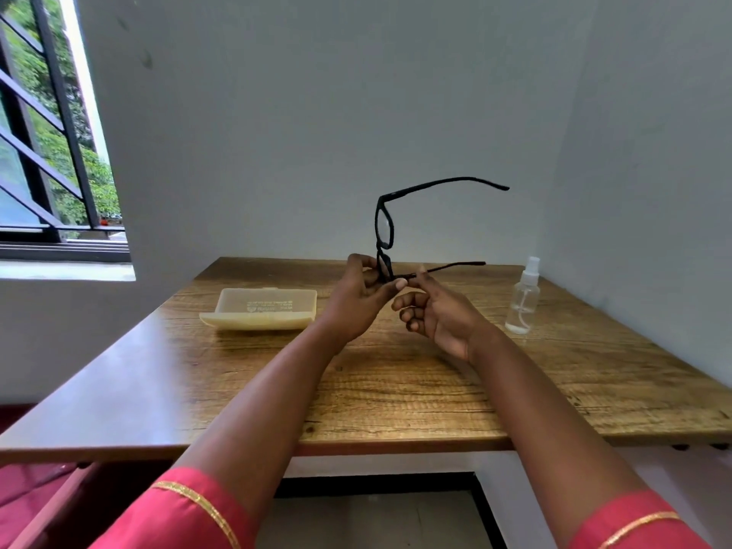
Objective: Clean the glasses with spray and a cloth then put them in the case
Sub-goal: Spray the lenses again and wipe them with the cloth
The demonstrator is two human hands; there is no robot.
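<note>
Black-framed glasses point(385, 225) are held upright above the wooden table point(396, 382), turned on end with both temples unfolded and pointing right. My left hand point(358, 299) pinches the lower lens rim. My right hand point(433, 311) pinches the lower temple near its hinge between thumb and forefinger. A cream translucent glasses case point(263, 309) lies shut on the table to the left of my hands. A clear spray bottle point(523, 297) with a white nozzle stands upright to the right. No cloth is in view.
The table stands in a corner, with grey walls behind it and on the right. A barred window point(51, 152) is at the left. The table's front edge is near me, with floor below it.
</note>
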